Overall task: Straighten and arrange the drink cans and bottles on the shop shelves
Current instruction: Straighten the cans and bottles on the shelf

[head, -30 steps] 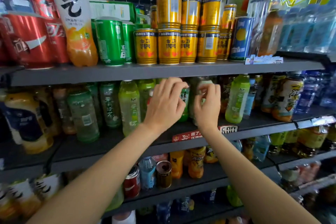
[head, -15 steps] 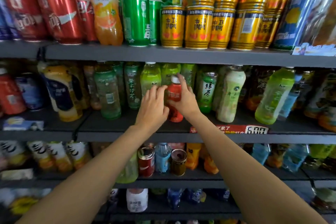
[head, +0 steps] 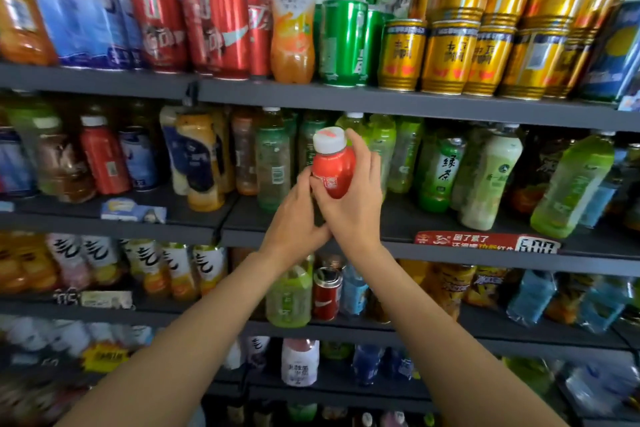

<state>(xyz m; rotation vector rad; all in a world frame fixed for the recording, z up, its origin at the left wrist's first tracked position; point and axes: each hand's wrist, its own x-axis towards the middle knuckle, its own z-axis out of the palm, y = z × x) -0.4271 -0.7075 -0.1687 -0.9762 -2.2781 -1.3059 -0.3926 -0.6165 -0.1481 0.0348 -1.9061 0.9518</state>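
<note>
Your right hand [head: 353, 208] has its grip wrapped around a small red bottle [head: 333, 174] with a white cap, held up in front of the green tea bottles [head: 437, 173] on the 2nd shelf [head: 450, 246] (clear of the shelf surface). Your left hand [head: 294, 222] touches the bottle's lower left side, fingers lightly curled against it, heel pressed to your right hand. Red cans [head: 221, 28] and gold cans [head: 446, 57] stand on the shelf above.
</note>
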